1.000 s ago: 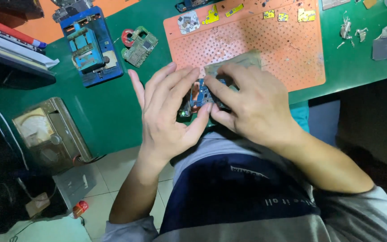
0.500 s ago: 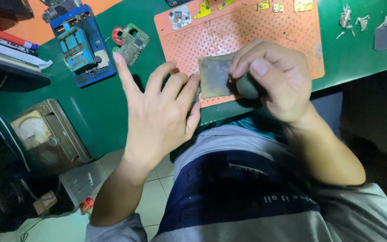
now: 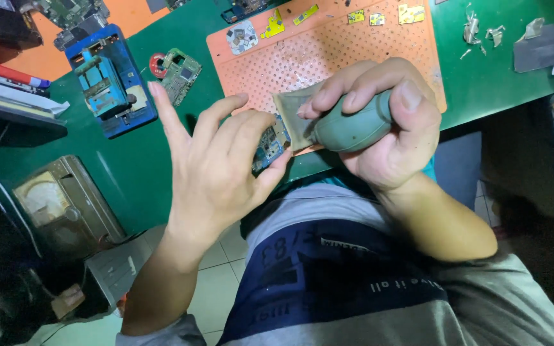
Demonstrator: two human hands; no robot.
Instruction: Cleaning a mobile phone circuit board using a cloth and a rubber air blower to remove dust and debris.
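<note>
Gripping a grey-green rubber blower bulb (image 3: 352, 128), the right hand (image 3: 379, 134) is closed round it, thumb on top, fingers wrapped over the front; bulb points left toward a small circuit board (image 3: 268, 145). That board sits pinched in the left hand (image 3: 216, 173), thumb tip under its lower edge, middle/ring fingertips on its upper side, index finger stretched out straight and free. Board is blue w/ tiny components, tilted, held just above the table's near edge, in front of the person's chest. Between board and bulb there's a tan-grey flat piece (image 3: 296, 115), touching the right fingers; can't tell what it is exactly. Behind both hands lies an orange perforated work mat (image 3: 328, 51) on the green table (image 3: 149, 173). Along the mat's far edge: small yellow parts (image 3: 276, 27) and a round whitish part (image 3: 243, 36). Left of mat, a green circuit board (image 3: 179, 74) w/ a red ring beside it, then a blue holding fixture (image 3: 107, 83) further left. Near left, at the table's edge, a grey meter w/ a dial face (image 3: 59, 202). Far right, metal scraps (image 3: 482, 32) on the green top, well apart from the hands. Person wears a grey/navy shirt (image 3: 354, 288).
</note>
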